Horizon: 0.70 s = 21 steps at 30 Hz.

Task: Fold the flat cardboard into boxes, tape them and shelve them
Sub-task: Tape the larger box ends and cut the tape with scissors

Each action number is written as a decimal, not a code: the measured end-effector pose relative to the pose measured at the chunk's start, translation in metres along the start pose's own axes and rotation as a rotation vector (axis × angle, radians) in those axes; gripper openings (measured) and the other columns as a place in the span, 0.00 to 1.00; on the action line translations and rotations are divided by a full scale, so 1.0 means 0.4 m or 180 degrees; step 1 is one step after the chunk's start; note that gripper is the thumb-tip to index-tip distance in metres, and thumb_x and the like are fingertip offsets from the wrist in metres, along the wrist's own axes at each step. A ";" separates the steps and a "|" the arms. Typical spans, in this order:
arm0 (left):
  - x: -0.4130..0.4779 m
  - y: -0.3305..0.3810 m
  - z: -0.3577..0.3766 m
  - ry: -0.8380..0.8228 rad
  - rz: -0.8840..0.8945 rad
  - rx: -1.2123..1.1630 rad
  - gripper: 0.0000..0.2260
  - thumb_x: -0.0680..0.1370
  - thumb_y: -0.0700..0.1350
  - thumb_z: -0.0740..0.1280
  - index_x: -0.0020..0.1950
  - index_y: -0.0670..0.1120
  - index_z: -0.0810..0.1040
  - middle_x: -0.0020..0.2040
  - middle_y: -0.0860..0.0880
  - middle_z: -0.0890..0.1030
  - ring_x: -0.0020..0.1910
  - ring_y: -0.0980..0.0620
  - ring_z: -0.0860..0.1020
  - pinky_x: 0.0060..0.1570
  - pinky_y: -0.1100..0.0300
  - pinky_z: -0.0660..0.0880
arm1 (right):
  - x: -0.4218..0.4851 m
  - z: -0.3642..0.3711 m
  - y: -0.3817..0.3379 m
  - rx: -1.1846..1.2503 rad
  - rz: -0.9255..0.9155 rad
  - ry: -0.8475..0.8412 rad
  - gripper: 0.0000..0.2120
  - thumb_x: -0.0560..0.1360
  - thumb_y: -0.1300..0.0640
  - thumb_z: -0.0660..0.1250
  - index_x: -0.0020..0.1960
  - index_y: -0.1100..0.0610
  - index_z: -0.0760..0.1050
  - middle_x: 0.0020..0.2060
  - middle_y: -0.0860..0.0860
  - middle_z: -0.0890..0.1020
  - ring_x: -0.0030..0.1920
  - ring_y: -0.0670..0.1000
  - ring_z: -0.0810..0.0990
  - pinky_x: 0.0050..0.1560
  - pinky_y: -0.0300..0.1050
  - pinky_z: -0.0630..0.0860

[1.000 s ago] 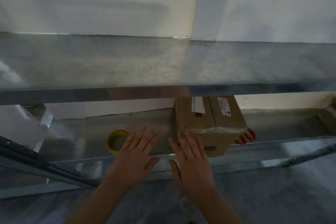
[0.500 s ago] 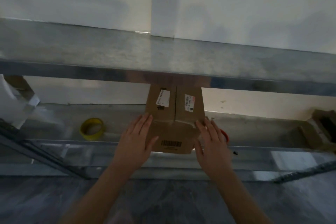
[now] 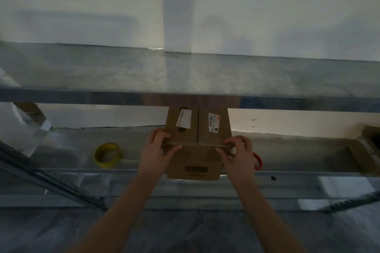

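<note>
Your left hand grips the box at its upper left front corner, with the fingers curled over the top and the thumb on the front face. Your right hand pinches the upper right front corner. The box stands at the front edge of the lower shelf, barcode side toward you. A yellow tape roll lies on the same shelf, left of the box — near, not touching. Something orange shows just behind your right hand.
</note>
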<state>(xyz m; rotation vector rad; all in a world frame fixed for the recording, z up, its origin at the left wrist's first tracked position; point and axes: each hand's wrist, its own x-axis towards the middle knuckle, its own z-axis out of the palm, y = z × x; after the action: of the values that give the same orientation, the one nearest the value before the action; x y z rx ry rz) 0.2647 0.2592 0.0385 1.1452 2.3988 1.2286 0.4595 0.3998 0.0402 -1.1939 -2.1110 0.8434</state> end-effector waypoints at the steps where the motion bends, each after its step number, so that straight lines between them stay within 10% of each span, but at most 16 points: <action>1: 0.007 -0.002 0.000 -0.0009 0.0030 0.0105 0.17 0.72 0.54 0.72 0.56 0.53 0.70 0.66 0.53 0.67 0.56 0.54 0.75 0.59 0.53 0.77 | 0.002 0.005 0.002 0.0006 0.0001 -0.0004 0.15 0.72 0.48 0.74 0.51 0.39 0.69 0.61 0.44 0.68 0.55 0.46 0.75 0.55 0.36 0.75; 12: 0.002 0.030 0.056 0.0335 0.0136 0.0478 0.24 0.70 0.57 0.73 0.61 0.52 0.69 0.67 0.50 0.66 0.64 0.46 0.68 0.61 0.53 0.70 | -0.008 0.027 -0.020 0.0023 0.0151 0.0001 0.19 0.71 0.50 0.75 0.54 0.43 0.67 0.66 0.49 0.65 0.58 0.49 0.74 0.54 0.40 0.77; 21: 0.053 -0.051 -0.130 -0.1170 0.0485 -0.0151 0.30 0.71 0.37 0.74 0.64 0.64 0.72 0.68 0.61 0.66 0.60 0.68 0.72 0.59 0.71 0.73 | 0.059 -0.142 0.044 0.0254 0.0091 -0.0830 0.23 0.73 0.66 0.72 0.62 0.46 0.73 0.52 0.46 0.83 0.53 0.44 0.82 0.61 0.42 0.77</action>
<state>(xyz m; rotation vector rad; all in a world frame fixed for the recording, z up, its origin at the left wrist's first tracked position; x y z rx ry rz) 0.2135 0.2363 0.0591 1.4203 2.0341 1.0039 0.4998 0.4416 0.0675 -1.1257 -2.2442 1.1388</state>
